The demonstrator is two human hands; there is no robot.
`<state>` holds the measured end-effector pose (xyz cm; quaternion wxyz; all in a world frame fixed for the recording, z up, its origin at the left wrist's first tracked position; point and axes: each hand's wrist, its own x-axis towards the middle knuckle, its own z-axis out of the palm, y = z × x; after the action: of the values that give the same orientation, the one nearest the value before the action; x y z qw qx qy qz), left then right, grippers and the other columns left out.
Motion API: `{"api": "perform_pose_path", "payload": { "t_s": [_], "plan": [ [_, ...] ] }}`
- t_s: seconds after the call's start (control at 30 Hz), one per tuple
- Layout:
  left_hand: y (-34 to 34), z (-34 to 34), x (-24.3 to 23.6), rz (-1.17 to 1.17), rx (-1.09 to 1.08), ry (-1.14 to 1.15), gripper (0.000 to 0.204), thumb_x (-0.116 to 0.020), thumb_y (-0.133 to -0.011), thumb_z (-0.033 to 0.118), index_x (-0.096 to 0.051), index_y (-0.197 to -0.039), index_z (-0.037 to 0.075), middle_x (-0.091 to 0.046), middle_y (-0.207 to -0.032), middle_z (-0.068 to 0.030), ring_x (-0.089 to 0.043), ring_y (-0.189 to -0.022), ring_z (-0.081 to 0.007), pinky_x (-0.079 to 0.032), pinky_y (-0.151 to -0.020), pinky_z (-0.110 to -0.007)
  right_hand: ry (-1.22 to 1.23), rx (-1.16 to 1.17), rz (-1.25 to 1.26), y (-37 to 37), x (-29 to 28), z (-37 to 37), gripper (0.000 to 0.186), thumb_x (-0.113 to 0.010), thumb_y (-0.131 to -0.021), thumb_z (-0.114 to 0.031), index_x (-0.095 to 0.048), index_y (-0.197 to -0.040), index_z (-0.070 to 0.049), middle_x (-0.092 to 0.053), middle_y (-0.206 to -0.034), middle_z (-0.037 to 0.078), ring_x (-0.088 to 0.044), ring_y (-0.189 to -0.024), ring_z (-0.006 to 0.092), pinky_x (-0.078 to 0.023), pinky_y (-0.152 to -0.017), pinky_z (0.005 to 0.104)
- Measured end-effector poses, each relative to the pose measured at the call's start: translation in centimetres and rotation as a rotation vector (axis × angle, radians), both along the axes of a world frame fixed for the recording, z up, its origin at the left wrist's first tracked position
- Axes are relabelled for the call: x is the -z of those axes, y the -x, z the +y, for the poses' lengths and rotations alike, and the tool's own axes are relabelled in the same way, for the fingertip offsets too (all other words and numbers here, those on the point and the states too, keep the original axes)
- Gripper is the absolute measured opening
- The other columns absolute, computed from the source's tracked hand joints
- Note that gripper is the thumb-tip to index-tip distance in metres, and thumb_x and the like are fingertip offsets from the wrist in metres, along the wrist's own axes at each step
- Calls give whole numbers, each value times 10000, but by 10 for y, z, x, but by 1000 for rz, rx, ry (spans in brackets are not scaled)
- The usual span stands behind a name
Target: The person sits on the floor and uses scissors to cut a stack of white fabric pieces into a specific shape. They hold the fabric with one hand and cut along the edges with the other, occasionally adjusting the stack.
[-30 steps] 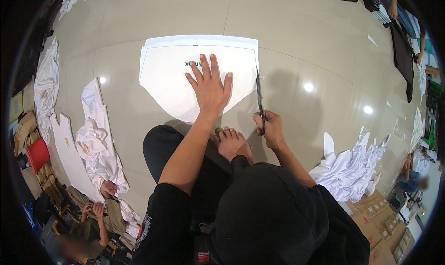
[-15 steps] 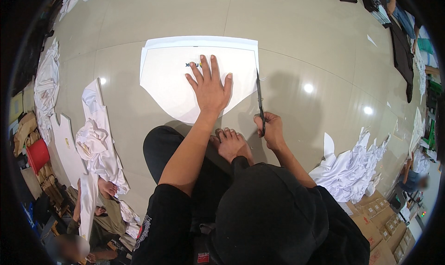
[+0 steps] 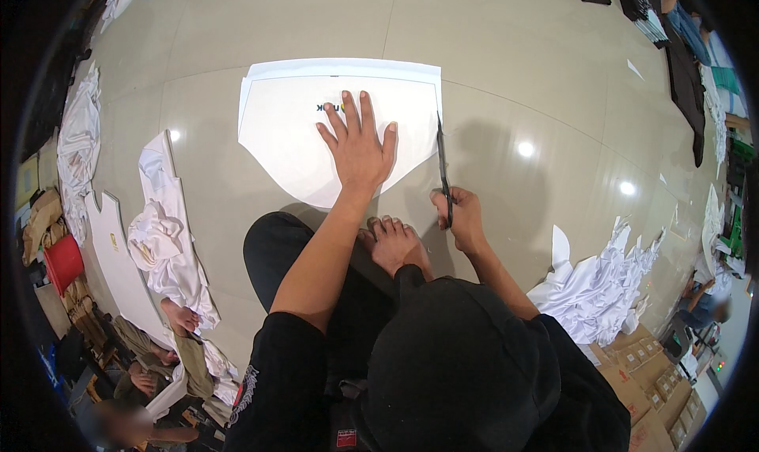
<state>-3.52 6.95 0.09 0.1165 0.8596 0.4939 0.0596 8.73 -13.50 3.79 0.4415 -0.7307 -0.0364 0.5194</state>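
Note:
My left hand [image 3: 360, 148] lies open, palm down with fingers spread, on a white pattern piece [image 3: 281, 144] with a small printed logo, which rests over white material [image 3: 340, 66] that shows along its top edge. My right hand [image 3: 462, 215] grips black scissors [image 3: 443, 160] by the handles; their blades run along the right edge of the white layers, near the tip of that side. My bare foot [image 3: 391, 246] is just below the pattern piece, between my forearms.
Crumpled white offcuts [image 3: 593, 286] lie at lower right beside cardboard boxes [image 3: 632, 389]. At left are white cloth [image 3: 158, 239], a flat cut piece [image 3: 115, 254], a red container [image 3: 63, 258] and a seated person [image 3: 142, 377]. Dark cloth [image 3: 684, 104] and other people [image 3: 696, 310] are along the right.
My hands and the scissors have barely moved. At lower left, the other person's hands have moved, and a long white strip raised half a second ago is now lower.

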Motion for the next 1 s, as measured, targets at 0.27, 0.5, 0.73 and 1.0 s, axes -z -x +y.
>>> {"api": "perform_pose_path", "payload": {
  "t_s": [0.27, 0.5, 0.73, 1.0],
  "plan": [
    [0, 0, 1, 6, -1, -6, 842, -430, -1123, 581, -258, -1767, 67, -179, -1827, -266, -46, -1666, -585, -3, -1307, -752, -18, 28, 30, -4, 5, 9, 271, -826, -929, -256, -681, -866, -36, -597, -622, -8, -549, -496, 87, -417, -484, 264],
    [0, 0, 3, -27, 9, -37, 835, -447, -1125, 575, -281, -1759, 59, -226, -1804, -298, -105, -1648, -611, -60, -1282, -786, -8, 56, 31, -2, 5, 12, 228, -829, -925, -205, -683, -863, -40, -588, -627, -15, -546, -493, 81, -414, -474, 258],
    [0, 0, 4, -6, 5, -36, 834, -437, -1125, 582, -280, -1762, 67, -218, -1808, -294, -100, -1650, -609, -57, -1284, -784, -2, 58, 40, 0, 2, 10, 220, -836, -923, -194, -686, -868, -42, -585, -630, -22, -540, -493, 76, -412, -471, 257],
    [1, 0, 4, -24, 9, -49, 836, -452, -1120, 578, -289, -1757, 62, -226, -1804, -297, -112, -1644, -616, -60, -1279, -788, -38, -18, -32, -7, 12, 15, 341, -828, -936, -296, -693, -834, -1, -593, -618, 10, -551, -504, 100, -407, -476, 286]
  ]
}}
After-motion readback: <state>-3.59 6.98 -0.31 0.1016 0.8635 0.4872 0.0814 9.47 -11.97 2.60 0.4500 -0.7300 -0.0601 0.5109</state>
